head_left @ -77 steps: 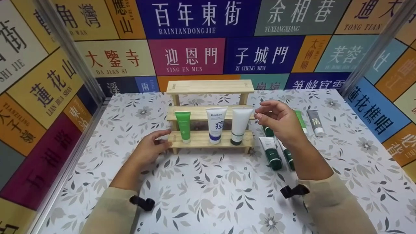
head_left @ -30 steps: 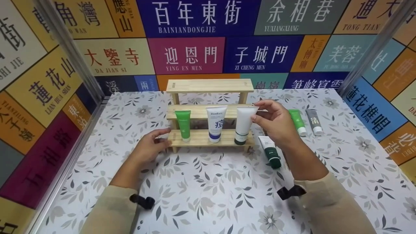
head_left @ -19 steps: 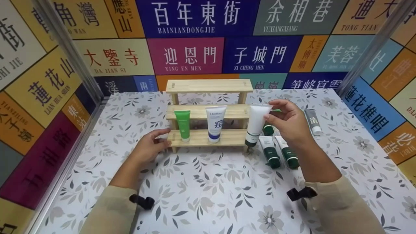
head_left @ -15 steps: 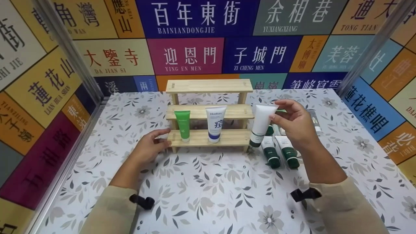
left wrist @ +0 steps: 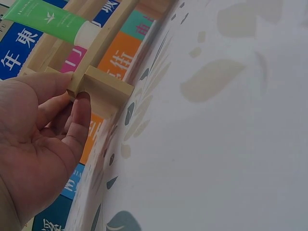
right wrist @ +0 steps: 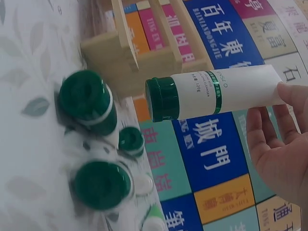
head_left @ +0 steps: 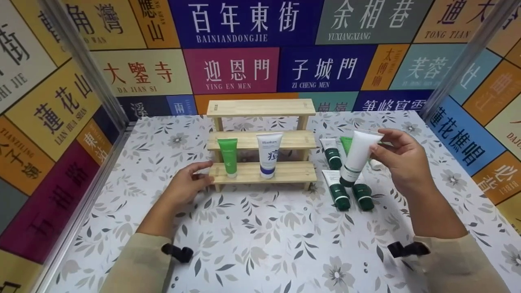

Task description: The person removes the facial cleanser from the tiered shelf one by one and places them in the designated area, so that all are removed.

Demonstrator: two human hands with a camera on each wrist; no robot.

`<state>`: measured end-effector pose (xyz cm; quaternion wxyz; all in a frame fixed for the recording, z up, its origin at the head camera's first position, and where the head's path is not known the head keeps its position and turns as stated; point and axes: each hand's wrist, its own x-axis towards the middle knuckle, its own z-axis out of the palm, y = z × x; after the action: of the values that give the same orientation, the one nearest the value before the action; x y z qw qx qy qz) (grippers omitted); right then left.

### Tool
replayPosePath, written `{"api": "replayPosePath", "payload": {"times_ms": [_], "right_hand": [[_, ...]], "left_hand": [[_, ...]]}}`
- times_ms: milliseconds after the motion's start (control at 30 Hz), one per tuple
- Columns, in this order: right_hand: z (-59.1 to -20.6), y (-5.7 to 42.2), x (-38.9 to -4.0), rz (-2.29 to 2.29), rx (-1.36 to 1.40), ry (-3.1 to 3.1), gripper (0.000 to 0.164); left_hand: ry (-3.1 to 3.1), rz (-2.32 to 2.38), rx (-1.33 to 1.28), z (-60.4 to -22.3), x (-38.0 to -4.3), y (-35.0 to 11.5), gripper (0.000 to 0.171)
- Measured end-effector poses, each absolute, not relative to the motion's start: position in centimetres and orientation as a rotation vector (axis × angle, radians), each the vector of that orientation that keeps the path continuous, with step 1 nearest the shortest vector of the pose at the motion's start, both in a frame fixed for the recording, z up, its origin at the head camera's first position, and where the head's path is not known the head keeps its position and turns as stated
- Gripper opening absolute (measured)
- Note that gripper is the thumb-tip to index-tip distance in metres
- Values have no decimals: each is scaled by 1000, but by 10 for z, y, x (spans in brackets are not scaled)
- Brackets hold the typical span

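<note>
My right hand (head_left: 407, 162) pinches a white cleanser tube (head_left: 360, 156) near its flat top end. The tube tilts with its dark green cap down, above the tubes lying on the table. In the right wrist view, printing and a green band show on this cleanser tube (right wrist: 207, 94). My left hand (head_left: 189, 185) grips the left end of a three-tier wooden rack (head_left: 260, 108), with thumb and fingertips on the lowest shelf's corner (left wrist: 79, 82). On that shelf stand a small green tube (head_left: 230, 156) and a white tube with a blue cap (head_left: 269, 152).
Right of the rack lie several tubes, among them green-capped ones (head_left: 337, 191) (head_left: 331, 154) and a bright green tube (head_left: 346, 142) partly behind the held one. The table cloth (head_left: 260, 244) has a leaf print. Sign-printed panels (head_left: 236, 69) stand behind and at both sides.
My right hand has taken hold of the white cleanser tube, moved it off the lowest shelf and carried it right, over the lying tubes. The left hand has stayed on the rack.
</note>
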<state>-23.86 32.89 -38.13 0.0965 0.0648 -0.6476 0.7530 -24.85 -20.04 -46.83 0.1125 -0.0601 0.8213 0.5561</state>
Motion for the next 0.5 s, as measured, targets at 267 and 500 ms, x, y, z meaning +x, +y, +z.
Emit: {"api": "replayPosePath", "payload": {"times_ms": [267, 500], "right_hand": [[-390, 362, -241, 2280, 87, -1931, 47], [-395, 388, -247, 2291, -72, -2053, 55]], "left_hand": [[2423, 1687, -126, -471, -247, -201, 56], [2420, 1701, -112, -472, -248, -201, 56]]}}
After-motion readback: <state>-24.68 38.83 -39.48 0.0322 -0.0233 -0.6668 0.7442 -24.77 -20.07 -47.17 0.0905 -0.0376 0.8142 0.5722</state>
